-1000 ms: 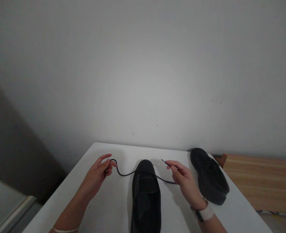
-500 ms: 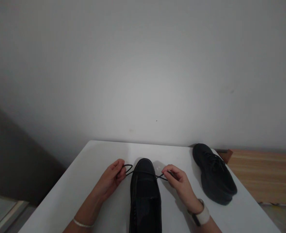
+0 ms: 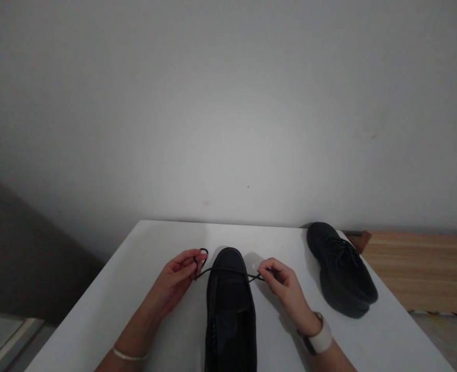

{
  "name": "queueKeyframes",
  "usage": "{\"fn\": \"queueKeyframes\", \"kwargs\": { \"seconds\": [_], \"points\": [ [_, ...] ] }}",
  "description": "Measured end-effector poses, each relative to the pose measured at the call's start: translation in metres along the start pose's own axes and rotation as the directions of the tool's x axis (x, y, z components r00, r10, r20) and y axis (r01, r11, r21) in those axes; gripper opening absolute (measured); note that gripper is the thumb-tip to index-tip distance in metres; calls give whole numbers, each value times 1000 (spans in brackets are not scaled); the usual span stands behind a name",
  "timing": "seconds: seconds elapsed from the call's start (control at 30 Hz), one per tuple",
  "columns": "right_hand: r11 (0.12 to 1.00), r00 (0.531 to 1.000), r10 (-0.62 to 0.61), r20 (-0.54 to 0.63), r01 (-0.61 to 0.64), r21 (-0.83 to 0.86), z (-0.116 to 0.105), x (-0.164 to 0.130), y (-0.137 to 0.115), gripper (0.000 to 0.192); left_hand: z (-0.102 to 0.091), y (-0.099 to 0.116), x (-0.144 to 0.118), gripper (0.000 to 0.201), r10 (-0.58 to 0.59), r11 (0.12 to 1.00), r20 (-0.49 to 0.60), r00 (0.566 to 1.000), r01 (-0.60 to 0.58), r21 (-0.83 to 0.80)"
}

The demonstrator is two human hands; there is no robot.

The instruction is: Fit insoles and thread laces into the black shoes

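Observation:
A black shoe (image 3: 233, 305) stands on the white table in front of me, its toe pointing at the wall. Across its toe part runs a thin black shoelace (image 3: 228, 269), which reaches out to both sides. My left hand (image 3: 176, 281), left of the toe, pinches the lace between thumb and fingers, and a small loop stands up at the fingertips. On the right side, my right hand (image 3: 285, 287) is closed on the other stretch of lace, where two strands cross beside the shoe. The lace ends are hidden in or behind my fingers.
A second black shoe (image 3: 340, 268), with its laces in place, stands at the table's right edge. The white table (image 3: 166, 235) meets a plain grey wall (image 3: 228, 129) at the back. A wood-grain surface (image 3: 418, 268) lies beyond the right edge.
My left hand has moved slightly left and its fingers have shifted on the lace, changing the loop's shape. My right hand keeps its pinch. The view has tilted down slightly.

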State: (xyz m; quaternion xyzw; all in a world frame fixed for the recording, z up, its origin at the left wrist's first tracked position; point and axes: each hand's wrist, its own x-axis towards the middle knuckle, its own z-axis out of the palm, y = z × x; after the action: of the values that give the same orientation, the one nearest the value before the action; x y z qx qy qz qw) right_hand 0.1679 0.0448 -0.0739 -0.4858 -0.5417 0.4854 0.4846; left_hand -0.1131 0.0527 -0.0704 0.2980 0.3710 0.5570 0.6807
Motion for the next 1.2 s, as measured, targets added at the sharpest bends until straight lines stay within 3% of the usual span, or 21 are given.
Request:
{"fn": "queueKeyframes", "kwargs": {
  "seconds": [0.13,0.6,0.83,1.0,1.2],
  "points": [
    [1000,1000,-10,-1,10,-10,1,-1,-1,38,6,0,-4,34,3,987,51,999,-11,161],
    [999,1000,-25,2,25,-36,4,-1,6,37,9,0,-5,21,56,903,154,986,-116,414],
    [997,996,-29,85,34,-62,6,-3,6,31,7,3,-7,19,39,870,194,980,-129,476],
    [995,984,-30,177,46,-90,7,-5,9,25,7,-1,-7,18,71,856,166,984,-145,497],
    [992,980,-28,198,51,-112,5,-6,9,25,9,-3,-7,18,123,844,137,983,-176,507]
  ]
}}
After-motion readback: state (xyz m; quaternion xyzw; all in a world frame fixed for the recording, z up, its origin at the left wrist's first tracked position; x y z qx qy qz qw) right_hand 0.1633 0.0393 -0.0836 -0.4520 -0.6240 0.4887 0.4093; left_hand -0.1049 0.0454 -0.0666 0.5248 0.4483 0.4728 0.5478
